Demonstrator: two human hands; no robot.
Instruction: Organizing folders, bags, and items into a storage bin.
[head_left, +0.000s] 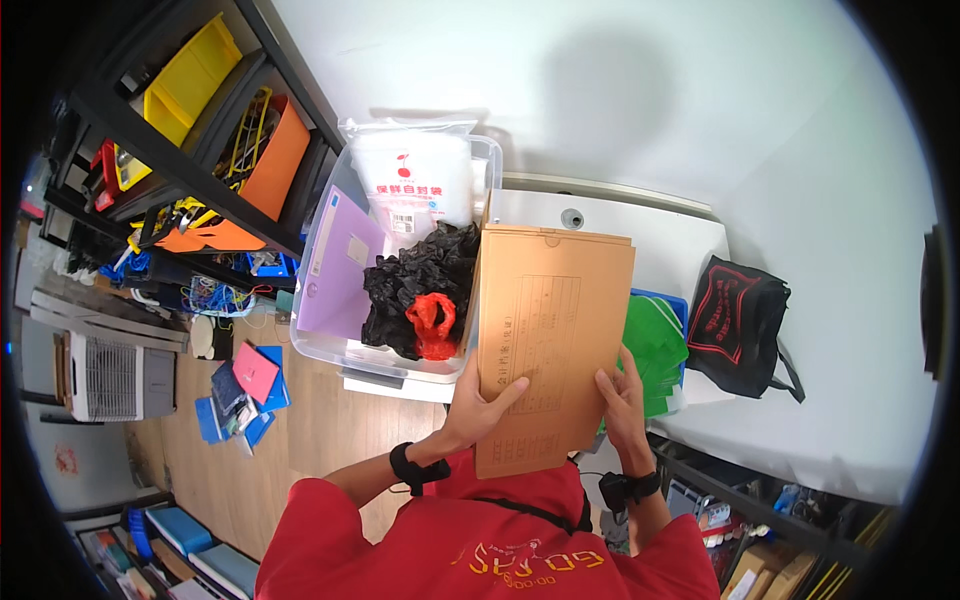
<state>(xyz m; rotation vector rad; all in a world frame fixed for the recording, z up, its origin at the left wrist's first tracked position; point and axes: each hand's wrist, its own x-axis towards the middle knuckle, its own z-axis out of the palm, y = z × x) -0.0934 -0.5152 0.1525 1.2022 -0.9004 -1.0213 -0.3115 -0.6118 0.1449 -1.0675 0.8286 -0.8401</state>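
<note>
A stack of brown kraft-paper document folders (551, 330) with printed form lines is held between my two hands. My left hand (480, 405) grips its left edge, thumb on the front. At the right edge, my right hand (621, 390) holds it with the thumb on top. Just left stands a clear plastic storage bin (300, 319). It contains a white pack of zip-seal bags (412, 161), a purple file folder (337, 262), crumpled black plastic bags (420, 266) and a red plastic bag (433, 326). The folders' far end overlaps the bin's right side.
The bin rests on a white table (652, 225). Right of the folders are green bags (652, 352) in a blue bin (675, 304) and a black fabric bag (739, 326). A rack (191, 176) with an orange bin (274, 165) stands left. Colored folders (255, 375) lie on the floor.
</note>
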